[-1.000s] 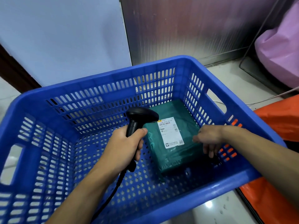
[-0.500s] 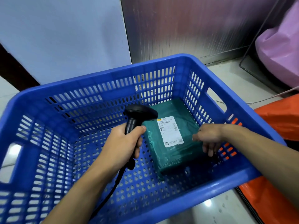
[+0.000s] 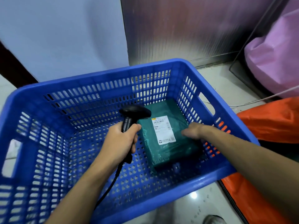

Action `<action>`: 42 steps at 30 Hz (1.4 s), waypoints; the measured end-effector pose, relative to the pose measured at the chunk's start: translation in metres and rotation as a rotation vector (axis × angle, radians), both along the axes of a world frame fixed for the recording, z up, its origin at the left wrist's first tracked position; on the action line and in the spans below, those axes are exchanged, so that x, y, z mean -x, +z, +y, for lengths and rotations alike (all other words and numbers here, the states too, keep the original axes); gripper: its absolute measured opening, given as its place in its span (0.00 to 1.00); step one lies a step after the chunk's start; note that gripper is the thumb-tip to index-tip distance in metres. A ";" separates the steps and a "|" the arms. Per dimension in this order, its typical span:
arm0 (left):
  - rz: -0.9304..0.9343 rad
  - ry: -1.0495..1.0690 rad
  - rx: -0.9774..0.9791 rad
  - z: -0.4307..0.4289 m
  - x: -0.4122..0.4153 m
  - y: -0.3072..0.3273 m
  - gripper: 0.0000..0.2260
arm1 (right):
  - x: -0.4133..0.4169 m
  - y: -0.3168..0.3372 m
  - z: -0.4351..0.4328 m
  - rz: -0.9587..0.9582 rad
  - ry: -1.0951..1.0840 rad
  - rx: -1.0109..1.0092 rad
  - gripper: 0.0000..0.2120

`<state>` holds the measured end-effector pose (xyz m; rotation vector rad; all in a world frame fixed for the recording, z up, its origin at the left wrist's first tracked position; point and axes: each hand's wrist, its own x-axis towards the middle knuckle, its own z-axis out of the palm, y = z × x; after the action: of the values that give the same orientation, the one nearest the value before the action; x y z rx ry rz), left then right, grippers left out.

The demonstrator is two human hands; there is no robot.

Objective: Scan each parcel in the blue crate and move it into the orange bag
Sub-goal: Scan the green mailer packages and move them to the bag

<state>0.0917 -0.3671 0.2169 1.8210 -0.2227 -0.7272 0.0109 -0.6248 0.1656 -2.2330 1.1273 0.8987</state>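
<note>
Since the earlier frames, the right hand (image 3: 192, 131) has shifted left across the top of the parcel (image 3: 168, 149), toward its label (image 3: 163, 130). The scanner (image 3: 135, 111) has edged slightly left. The parcel has not moved within the blue crate (image 3: 100, 78).

Nearest the crate's front rim, both forearms reach over it into the interior. A black cable (image 3: 111, 183) runs from the scanner handle back along the left forearm.

At the crate's centre, the left hand (image 3: 120, 139) grips the scanner handle, fingers and thumb closed round it. The scanner head points at the parcel.

The green parcel lies flat on the crate floor in the right half, close to the right wall, with the white label facing up. The right hand rests on its right side, thumb on the top face and fingers curled over the right edge; motion blur softens the detail.

Just right of the crate, the orange bag (image 3: 271, 123) lies on the floor (image 3: 215, 81). Beyond the crate's far right corner sits a pink bag (image 3: 275, 62).
</note>
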 end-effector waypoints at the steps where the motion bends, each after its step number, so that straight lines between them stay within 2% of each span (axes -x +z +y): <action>1: 0.006 0.001 0.000 0.000 0.000 0.001 0.14 | -0.003 0.001 0.005 0.051 0.043 -0.001 0.18; 2: 0.013 0.004 0.009 -0.001 -0.001 0.001 0.13 | -0.009 0.003 0.010 0.096 0.068 -0.029 0.19; 5: 0.079 0.044 0.060 -0.003 -0.003 -0.002 0.10 | -0.025 -0.005 0.014 0.150 0.034 -0.164 0.12; 6: 0.105 0.059 0.076 -0.004 -0.003 -0.002 0.09 | -0.027 -0.001 0.017 0.156 0.037 -0.190 0.14; 8: 0.145 0.088 0.101 -0.003 -0.006 -0.002 0.08 | -0.033 -0.008 0.010 0.132 -0.009 -0.190 0.26; 11: 0.163 0.120 0.113 -0.003 -0.008 -0.002 0.07 | -0.028 -0.032 -0.005 0.013 -0.275 -0.256 0.35; 14: 0.167 0.119 0.118 -0.003 -0.009 -0.002 0.07 | -0.023 -0.064 -0.015 -0.074 -0.445 -0.326 0.47; 17: 0.159 0.087 0.115 -0.006 -0.009 -0.004 0.08 | -0.025 -0.073 -0.015 -0.149 -0.520 -0.368 0.43; 21: 0.193 0.083 0.134 -0.005 -0.010 -0.003 0.09 | -0.033 -0.094 -0.026 -0.180 -0.557 -0.404 0.55; 23: 0.239 0.087 0.163 -0.004 -0.010 -0.004 0.09 | -0.040 -0.103 -0.029 -0.183 -0.575 -0.446 0.54; 25: 0.277 0.098 0.180 -0.004 -0.011 -0.004 0.10 | -0.046 -0.096 -0.025 -0.237 -0.597 -0.466 0.43; 27: 0.306 0.109 0.193 -0.004 -0.012 -0.004 0.11 | -0.050 -0.096 -0.030 -0.272 -0.604 -0.486 0.37; 32: 0.317 0.108 0.200 -0.003 -0.014 -0.001 0.10 | -0.055 -0.109 -0.036 -0.318 -0.672 -0.570 0.42; 37: 0.314 0.123 0.193 -0.002 -0.015 0.002 0.11 | -0.066 -0.117 -0.028 -0.342 -0.662 -0.538 0.47; 40: 0.293 0.138 0.172 0.000 -0.016 0.002 0.12 | -0.076 -0.117 -0.021 -0.387 -0.651 -0.397 0.54; 42: 0.293 0.139 0.162 0.000 -0.015 0.002 0.16 | -0.083 -0.110 -0.019 -0.453 -0.552 -0.231 0.46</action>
<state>0.1068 -0.3669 0.2189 1.5390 0.0372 -0.8418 0.0942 -0.6442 0.0555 -1.6813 1.2441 0.2583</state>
